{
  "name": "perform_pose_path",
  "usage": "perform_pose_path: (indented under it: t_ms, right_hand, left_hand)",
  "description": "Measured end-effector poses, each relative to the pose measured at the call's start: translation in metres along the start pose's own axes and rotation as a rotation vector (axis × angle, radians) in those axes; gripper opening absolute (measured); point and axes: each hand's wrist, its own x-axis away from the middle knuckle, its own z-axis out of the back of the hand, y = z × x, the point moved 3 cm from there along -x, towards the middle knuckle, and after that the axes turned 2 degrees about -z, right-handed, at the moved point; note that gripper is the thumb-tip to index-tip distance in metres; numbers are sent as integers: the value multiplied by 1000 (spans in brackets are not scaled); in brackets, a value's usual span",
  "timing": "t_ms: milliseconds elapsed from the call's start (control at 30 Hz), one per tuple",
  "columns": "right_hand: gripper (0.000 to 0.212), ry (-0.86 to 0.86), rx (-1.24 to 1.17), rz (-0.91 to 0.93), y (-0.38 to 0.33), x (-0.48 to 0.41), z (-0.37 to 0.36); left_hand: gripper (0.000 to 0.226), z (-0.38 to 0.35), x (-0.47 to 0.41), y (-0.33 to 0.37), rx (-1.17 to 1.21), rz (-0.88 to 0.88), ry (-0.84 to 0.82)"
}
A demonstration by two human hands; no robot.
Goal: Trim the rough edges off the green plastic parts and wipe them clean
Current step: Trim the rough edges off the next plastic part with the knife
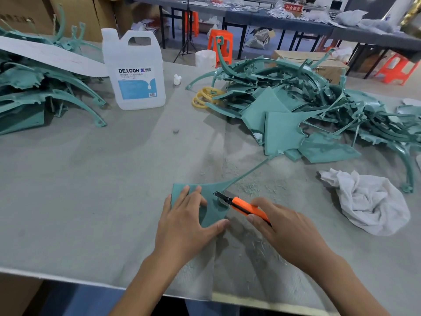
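Observation:
A green plastic part [210, 210] with a long thin arm running up to the right lies flat on the grey table [91, 190] near the front edge. My left hand [186, 222] presses it down with straight fingers, thumb at its lower right corner. My right hand [282, 231] grips an orange utility knife [245, 207], whose blade tip touches the part's right edge. A crumpled white cloth [373, 201] lies to the right of my right hand.
A large heap of green parts [307, 106] fills the right back of the table, another pile [34, 92] the left. A white DEXCON jug [134, 69] stands at centre back, yellow rings [202, 98] beside the heap. Green shavings lie around the knife.

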Motion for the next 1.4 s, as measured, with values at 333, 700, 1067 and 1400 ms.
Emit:
perform_pose_path:
  t_ms: [333,700,1067,1400]
  right_hand:
    - [34,13,107,-46,5,-8,-2]
    - [39,15,73,7,-2,-5,-8]
    - [21,372,-2,-100,-3,3,-2]
    - [26,85,8,-114,-5,-6,-11]
  left_hand:
    - [64,-2,0,0,23,13,-12]
    - [62,-4,0,-1,21,10,13]
    - [70,-1,-3,1,-32,15,-28]
    - [106,12,-28,9,-288,-152,-23]
